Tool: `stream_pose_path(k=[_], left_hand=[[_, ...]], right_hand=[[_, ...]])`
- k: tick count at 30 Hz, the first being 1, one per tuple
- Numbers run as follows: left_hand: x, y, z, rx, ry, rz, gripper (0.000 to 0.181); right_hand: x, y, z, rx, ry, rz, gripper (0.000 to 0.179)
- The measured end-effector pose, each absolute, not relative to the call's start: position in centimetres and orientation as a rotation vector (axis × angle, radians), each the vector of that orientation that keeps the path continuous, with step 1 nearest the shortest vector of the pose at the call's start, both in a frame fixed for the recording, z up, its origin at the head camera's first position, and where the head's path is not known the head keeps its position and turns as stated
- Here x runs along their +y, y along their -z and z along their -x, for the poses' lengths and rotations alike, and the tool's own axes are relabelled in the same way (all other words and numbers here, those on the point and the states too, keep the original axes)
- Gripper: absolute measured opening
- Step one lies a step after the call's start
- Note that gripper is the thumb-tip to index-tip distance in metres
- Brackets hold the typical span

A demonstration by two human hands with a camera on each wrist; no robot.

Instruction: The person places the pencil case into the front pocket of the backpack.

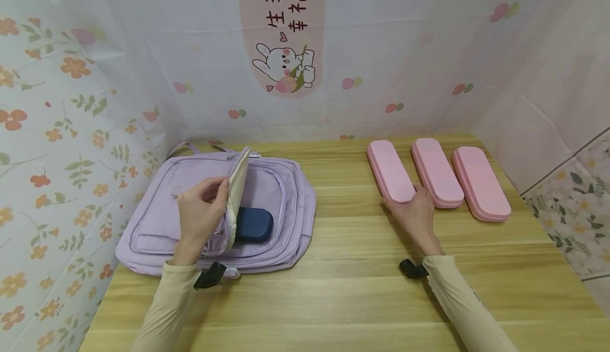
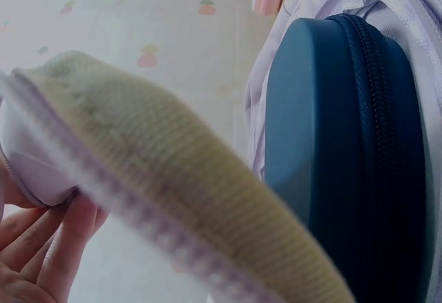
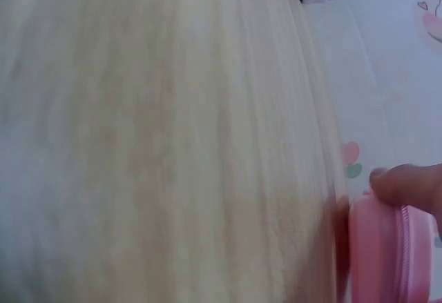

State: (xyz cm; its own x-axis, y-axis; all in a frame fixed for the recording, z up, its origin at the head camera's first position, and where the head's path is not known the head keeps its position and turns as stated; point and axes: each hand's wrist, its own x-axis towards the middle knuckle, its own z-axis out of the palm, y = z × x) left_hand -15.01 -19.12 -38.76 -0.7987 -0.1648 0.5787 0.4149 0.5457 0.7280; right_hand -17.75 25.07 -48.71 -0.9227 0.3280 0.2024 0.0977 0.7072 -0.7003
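The left grip (image 1: 197, 214) pinches up the flap (image 1: 240, 182) of the lavender backpack (image 1: 302, 204) by the table's (image 1: 343, 299) left edge, presumably keeping its pocket (image 1: 262, 188) open; the right grip (image 1: 415, 214) pinches the leftmost pink zip case (image 1: 391, 172), near the back edge.

Free tabletop (image 1: 343, 246) between backpack (image 1: 159, 198) and pink cases (image 1: 437, 172), raised flap (image 1: 239, 190) blocking left approach to navy case (image 1: 256, 224)

Three pink cases (image 1: 392, 172) (image 1: 437, 169) (image 1: 482, 182), one blue case (image 1: 254, 225), one backpack (image 1: 157, 219)
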Motion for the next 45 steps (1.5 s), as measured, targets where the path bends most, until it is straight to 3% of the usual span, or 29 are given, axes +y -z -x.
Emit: stream_pose_path(k=[14,21,45], left_hand=[[-19.2,38.6,14.9,-2.166,1.235,0.211,0.012],[-19.3,38.6,14.8,-2.173,1.246,0.192,0.013],[-19.7,38.6,15.0,-2.168,1.251,0.133,0.015]], right_hand=[[24.5,47.7,17.7,-2.47,-1.054,0.215,0.07],[23.0,46.5,17.5,-2.439,-1.081,0.128,0.073],[16.7,45.5,16.9,-2.479,-1.346,-0.554,0.074]])
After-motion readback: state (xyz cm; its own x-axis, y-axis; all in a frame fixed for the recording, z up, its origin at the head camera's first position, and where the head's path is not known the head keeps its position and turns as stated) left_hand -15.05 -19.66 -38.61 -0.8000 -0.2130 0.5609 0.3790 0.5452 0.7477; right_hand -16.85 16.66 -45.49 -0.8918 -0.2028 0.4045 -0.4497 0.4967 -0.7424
